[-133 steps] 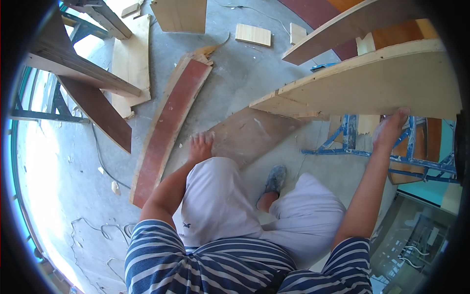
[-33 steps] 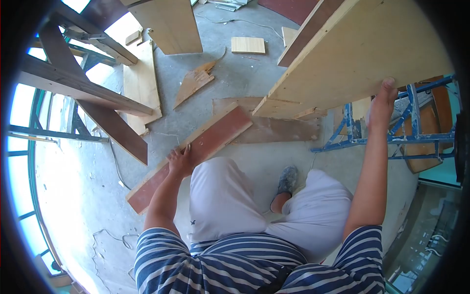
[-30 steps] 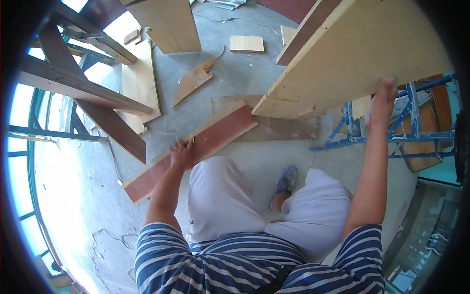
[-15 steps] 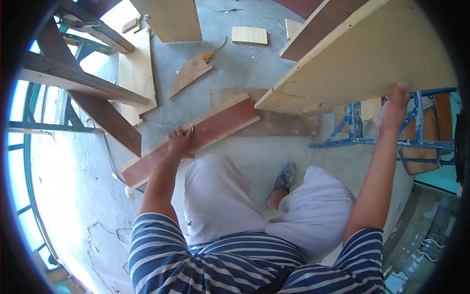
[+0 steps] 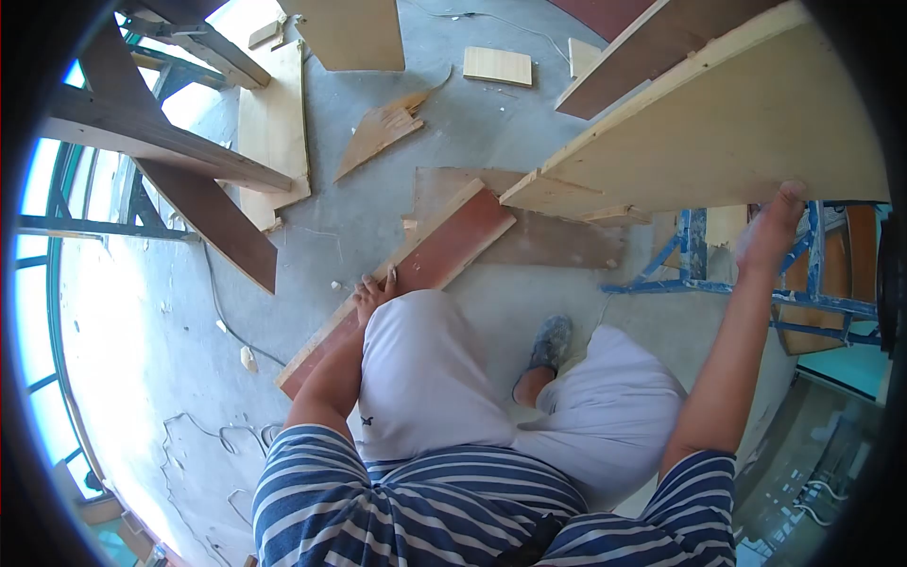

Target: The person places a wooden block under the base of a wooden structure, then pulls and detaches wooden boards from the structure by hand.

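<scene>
My left hand [image 5: 375,295] is closed over the upper edge of a reddish-brown wooden plank [image 5: 444,250] with pale raised edges. The plank slants across the floor, its near end by my left forearm and its lower middle hidden behind my knee. At the right, my right hand [image 5: 773,227] grips the lower edge of a large pale plywood panel [image 5: 718,142], the fingers partly out of sight. The panel's narrow corner lies close to the plank's far end.
A flat brown board [image 5: 557,238] lies beneath the plank's far end. Blue metal trestles [image 5: 694,250] stand at the right. Leaning boards [image 5: 213,222] crowd the left. A splintered offcut [image 5: 383,132], a small pale block [image 5: 498,66] and a loose cable [image 5: 222,317] are on the concrete floor.
The plank has turned more steeply, its near end swinging in toward my body with my left hand on it. My right hand stays at the panel's edge. The view has shifted slightly.
</scene>
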### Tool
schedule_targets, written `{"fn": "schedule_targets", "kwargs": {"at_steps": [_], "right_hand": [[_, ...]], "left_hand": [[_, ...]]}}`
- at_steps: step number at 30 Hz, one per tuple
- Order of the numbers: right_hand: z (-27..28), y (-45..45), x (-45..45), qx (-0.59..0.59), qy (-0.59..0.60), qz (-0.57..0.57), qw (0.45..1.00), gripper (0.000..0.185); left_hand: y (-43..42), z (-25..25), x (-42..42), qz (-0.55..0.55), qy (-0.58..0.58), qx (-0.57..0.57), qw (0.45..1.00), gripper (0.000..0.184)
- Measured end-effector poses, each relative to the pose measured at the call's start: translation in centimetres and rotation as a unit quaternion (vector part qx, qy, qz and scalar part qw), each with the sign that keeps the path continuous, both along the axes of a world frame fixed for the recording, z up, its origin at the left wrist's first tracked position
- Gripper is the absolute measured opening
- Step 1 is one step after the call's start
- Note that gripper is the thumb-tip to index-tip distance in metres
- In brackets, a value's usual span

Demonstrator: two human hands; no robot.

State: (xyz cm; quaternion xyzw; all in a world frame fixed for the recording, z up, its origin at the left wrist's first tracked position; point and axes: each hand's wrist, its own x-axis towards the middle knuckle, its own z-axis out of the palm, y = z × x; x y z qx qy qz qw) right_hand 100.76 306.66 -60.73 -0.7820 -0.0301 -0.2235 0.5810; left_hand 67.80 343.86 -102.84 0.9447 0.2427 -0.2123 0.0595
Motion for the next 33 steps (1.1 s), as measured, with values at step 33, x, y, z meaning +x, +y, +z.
{"fn": "schedule_targets", "kwargs": {"at_steps": [33], "right_hand": [[-1.4, -1.0, 0.6, -0.044, 0.002, -0.05, 0.998, 0.09]], "left_hand": [[2.5, 7.2, 2.1, 0.105, -0.003, -0.025, 0.994, 0.084]]}}
